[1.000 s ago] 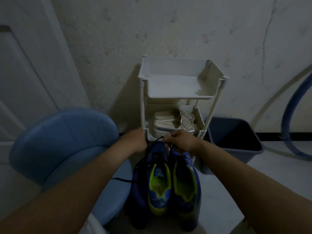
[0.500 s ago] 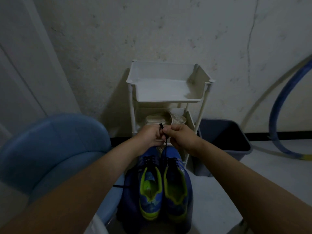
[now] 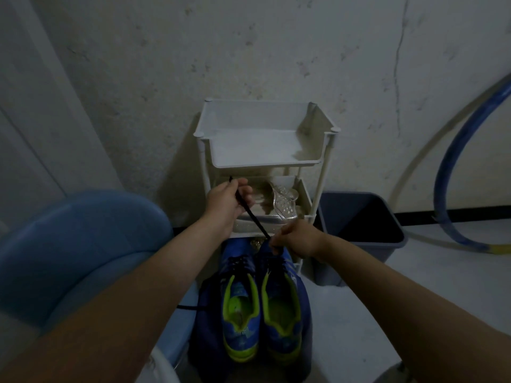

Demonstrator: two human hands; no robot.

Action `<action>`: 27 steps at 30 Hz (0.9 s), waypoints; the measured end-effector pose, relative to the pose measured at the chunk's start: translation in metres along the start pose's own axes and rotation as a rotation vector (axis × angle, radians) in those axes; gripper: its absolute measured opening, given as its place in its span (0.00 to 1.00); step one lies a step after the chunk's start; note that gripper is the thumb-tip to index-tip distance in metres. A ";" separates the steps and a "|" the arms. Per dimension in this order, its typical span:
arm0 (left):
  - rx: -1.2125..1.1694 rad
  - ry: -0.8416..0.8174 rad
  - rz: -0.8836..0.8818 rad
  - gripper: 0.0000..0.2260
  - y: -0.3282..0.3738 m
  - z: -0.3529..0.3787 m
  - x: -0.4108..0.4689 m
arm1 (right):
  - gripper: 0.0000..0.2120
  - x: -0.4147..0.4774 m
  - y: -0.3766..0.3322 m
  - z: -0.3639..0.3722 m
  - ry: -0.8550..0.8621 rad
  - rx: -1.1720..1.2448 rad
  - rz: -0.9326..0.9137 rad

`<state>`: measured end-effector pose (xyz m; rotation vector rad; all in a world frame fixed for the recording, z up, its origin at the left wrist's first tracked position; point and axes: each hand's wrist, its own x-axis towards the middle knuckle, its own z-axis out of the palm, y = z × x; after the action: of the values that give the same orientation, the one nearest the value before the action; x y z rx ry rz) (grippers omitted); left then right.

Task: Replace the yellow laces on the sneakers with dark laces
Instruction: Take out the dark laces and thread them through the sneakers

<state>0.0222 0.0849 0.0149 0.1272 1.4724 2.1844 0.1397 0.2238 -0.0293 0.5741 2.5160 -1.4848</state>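
Observation:
Two blue sneakers with lime-green lining stand side by side below me, the left sneaker [image 3: 240, 308] and the right sneaker [image 3: 282, 308], toes pointing away. A dark lace [image 3: 253, 218] runs taut from the right sneaker's front up and to the left. My left hand [image 3: 225, 201] grips the lace's upper end, whose tip sticks out above the fist. My right hand [image 3: 294, 239] pinches the lace low down, right at the right sneaker's eyelets. Dark lacing crosses the left sneaker's front. No yellow lace shows.
A white tiered rack [image 3: 327, 161] stands against the wall just beyond the sneakers, with clear sandals [image 3: 282, 201] on its lower shelf. A blue round chair [image 3: 80, 244] is at my left, a dark bin [image 3: 359, 219] at the right, and a blue hoop [image 3: 448, 172] leans on the wall.
My hands were together above the sneakers; now the left has pulled up and left with the lace end, while the right has dropped to the right sneaker. The lace is stretched taut.

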 end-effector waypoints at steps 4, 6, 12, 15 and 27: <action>0.118 0.043 0.036 0.12 -0.003 -0.008 0.008 | 0.06 0.006 0.011 0.001 -0.026 -0.159 0.067; 0.428 -0.013 0.077 0.13 -0.005 -0.011 0.006 | 0.06 0.007 0.010 0.002 0.006 -0.145 0.051; 1.172 -0.392 0.184 0.11 -0.031 -0.014 0.000 | 0.09 0.011 0.011 -0.003 0.042 -0.190 0.088; 1.383 -0.571 0.072 0.10 -0.048 -0.022 0.000 | 0.14 0.011 0.023 0.002 -0.072 -0.322 0.217; 1.357 -0.663 -0.067 0.04 -0.075 -0.006 -0.014 | 0.12 0.007 0.048 0.009 -0.146 -0.192 0.364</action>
<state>0.0584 0.0954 -0.0521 1.0738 2.1177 0.5960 0.1521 0.2390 -0.0750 0.8058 2.2584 -1.1011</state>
